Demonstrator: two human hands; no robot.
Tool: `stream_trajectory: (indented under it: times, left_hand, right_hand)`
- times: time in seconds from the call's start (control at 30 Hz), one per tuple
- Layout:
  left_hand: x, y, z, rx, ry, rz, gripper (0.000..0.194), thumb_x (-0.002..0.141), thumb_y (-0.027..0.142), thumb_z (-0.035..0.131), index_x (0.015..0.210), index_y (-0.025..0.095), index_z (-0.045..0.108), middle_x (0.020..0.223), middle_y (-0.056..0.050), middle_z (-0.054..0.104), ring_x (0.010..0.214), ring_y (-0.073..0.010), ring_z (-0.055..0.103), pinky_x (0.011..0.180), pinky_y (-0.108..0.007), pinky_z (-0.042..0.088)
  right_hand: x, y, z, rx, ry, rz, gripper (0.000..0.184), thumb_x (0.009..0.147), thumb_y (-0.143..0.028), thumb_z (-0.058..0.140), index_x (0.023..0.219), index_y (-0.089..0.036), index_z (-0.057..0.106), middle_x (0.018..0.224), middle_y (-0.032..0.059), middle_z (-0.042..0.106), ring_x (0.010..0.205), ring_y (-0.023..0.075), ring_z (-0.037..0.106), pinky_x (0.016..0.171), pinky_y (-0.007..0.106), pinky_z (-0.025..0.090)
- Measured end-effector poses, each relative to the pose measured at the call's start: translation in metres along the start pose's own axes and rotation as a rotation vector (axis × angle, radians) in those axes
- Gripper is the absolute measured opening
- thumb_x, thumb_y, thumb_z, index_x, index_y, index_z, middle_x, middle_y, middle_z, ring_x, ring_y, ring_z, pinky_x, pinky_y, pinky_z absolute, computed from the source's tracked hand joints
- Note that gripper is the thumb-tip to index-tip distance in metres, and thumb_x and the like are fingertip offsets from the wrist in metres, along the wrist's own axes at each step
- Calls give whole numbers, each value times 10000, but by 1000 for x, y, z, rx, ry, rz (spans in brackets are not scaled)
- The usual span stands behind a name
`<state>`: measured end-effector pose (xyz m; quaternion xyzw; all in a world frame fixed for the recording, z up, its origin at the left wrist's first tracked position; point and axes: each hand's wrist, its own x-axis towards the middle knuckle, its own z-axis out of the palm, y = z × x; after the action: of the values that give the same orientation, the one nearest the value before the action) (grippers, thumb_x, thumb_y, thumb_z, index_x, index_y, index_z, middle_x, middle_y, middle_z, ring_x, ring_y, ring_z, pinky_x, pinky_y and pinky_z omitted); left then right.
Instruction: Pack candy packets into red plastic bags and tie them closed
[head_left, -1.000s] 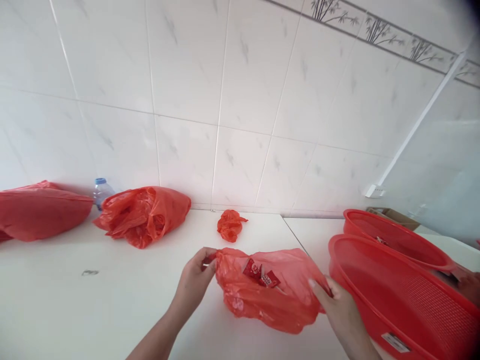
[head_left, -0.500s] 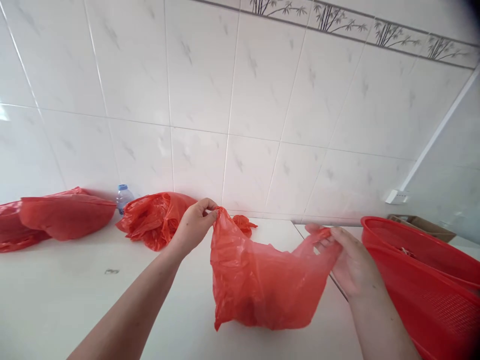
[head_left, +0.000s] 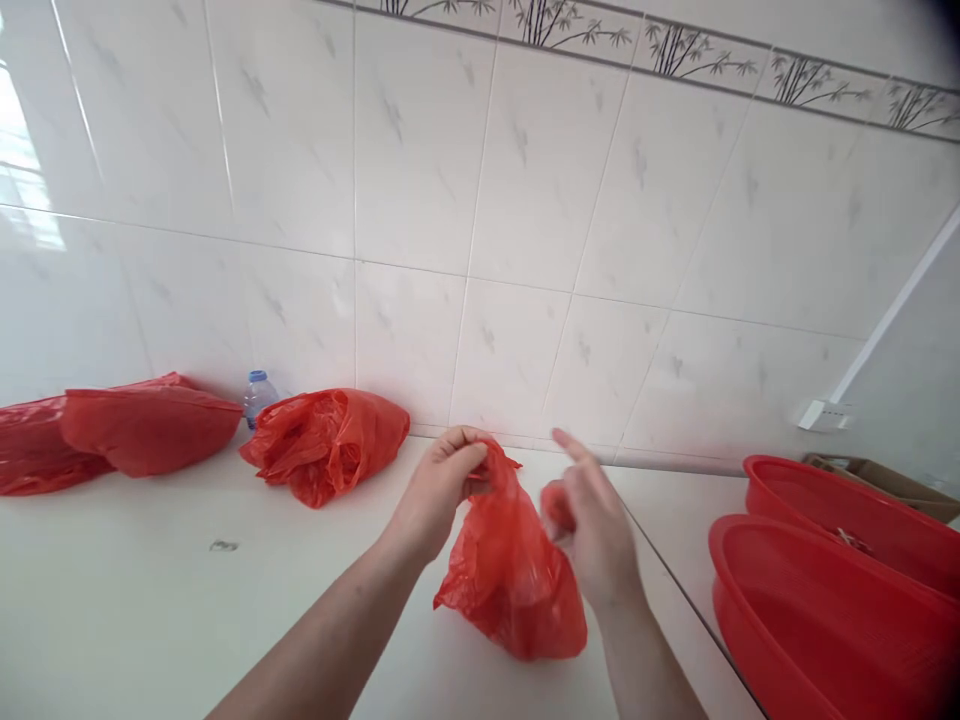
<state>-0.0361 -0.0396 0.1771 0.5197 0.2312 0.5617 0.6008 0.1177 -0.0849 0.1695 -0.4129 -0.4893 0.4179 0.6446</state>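
A thin red plastic bag [head_left: 517, 580] hangs between my hands just over the white table [head_left: 135, 600]; its lower part bulges, but what is inside cannot be made out. My left hand [head_left: 450, 480] pinches the bag's gathered top between thumb and fingers. On the other side, my right hand [head_left: 592, 520] is closed round a bunched end of the same bag, with its index finger stretched out; motion blurs it a little. Behind my left hand, a small piece of red plastic is mostly hidden.
Along the tiled wall stand a crumpled red bag [head_left: 330, 440], a clear bottle [head_left: 259, 395] with a blue cap, and filled red bags [head_left: 150, 425] at far left. Red plastic baskets [head_left: 795, 600] and a cardboard box [head_left: 885, 480] are at the right.
My hands have come closer together, the right one moving left. The bag's stretched top is now gathered and bunched. The view has shifted slightly.
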Motion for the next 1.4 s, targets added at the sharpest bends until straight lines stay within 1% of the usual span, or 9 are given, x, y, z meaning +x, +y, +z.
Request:
stream_trajectory:
  times: [0.13, 0.3, 0.47, 0.63, 0.7, 0.8, 1.03, 1.23, 1.4]
  left_hand:
    - [-17, -9, 11, 135, -123, -2, 220, 820, 229, 535, 1040, 226, 535, 972, -37, 608, 715, -147, 614, 596, -286, 504]
    - [-24, -35, 2, 621, 108, 322, 281, 795, 170, 584, 1055, 269, 544, 1049, -25, 587, 930, -176, 570, 816, -344, 479]
    - [-17, -65, -5, 841, -139, 409, 267, 751, 92, 620, 946, 273, 634, 962, -25, 578, 1012, -205, 540, 862, -349, 451]
    - [-6, -76, 2, 641, 19, 230, 133, 866, 246, 522, 745, 215, 569, 1028, -50, 574, 1025, -217, 528, 860, -359, 426]
    - [-5, -78, 5, 453, -1, 99, 173, 886, 335, 502, 775, 210, 546, 1132, -57, 555, 1069, -217, 510, 888, -354, 411]
    - [-5, -80, 10, 222, -100, -56, 253, 893, 408, 482, 748, 201, 478, 843, -13, 570, 812, -155, 544, 744, -285, 439]
    - [-10, -79, 15, 276, -111, -98, 217, 886, 356, 493, 749, 206, 420, 642, 65, 426, 583, -92, 364, 558, -214, 316]
    - [-13, -74, 18, 532, -33, -75, 157, 865, 260, 477, 724, 208, 429, 648, 67, 411, 573, -96, 333, 529, -223, 290]
    - [-13, -74, 18, 525, -57, -93, 139, 862, 240, 452, 729, 215, 419, 630, 73, 377, 563, -99, 312, 518, -227, 284]
  right_hand:
    - [2, 17, 10, -240, -343, 85, 405, 816, -510, 565, 1045, -178, 607, 583, -37, 514, 517, 100, 444, 504, 233, 369]
    - [14, 40, -1, -177, -187, 167, 417, 797, -547, 551, 831, -142, 643, 553, -34, 464, 493, 88, 383, 473, 225, 307]
    - [17, 42, -15, -118, -142, 225, 418, 809, -518, 524, 907, -139, 671, 538, -31, 467, 476, 92, 372, 448, 221, 293]
    - [18, 28, -41, -188, -432, 147, 485, 925, -479, 345, 1238, -179, 565, 515, -49, 479, 431, 80, 345, 496, 232, 325]
    - [18, 22, -51, -218, -503, 122, 485, 931, -470, 324, 1203, -181, 603, 566, -39, 472, 475, 82, 360, 539, 239, 349]
    - [19, 19, -62, -319, -543, 121, 487, 931, -432, 307, 992, -169, 712, 617, -14, 462, 559, 96, 399, 574, 243, 351]
    - [26, 34, -60, -621, -282, 162, 373, 751, -224, 525, 1113, -296, 576, 604, -77, 419, 527, 97, 391, 503, 211, 338]
    - [26, 45, -39, -829, -102, 72, 248, 798, -241, 399, 788, -270, 646, 552, -48, 516, 498, 114, 414, 458, 227, 294]
    - [27, 51, -34, -689, -49, 26, 329, 773, -179, 382, 893, -259, 678, 700, -20, 610, 597, 127, 506, 561, 246, 395]
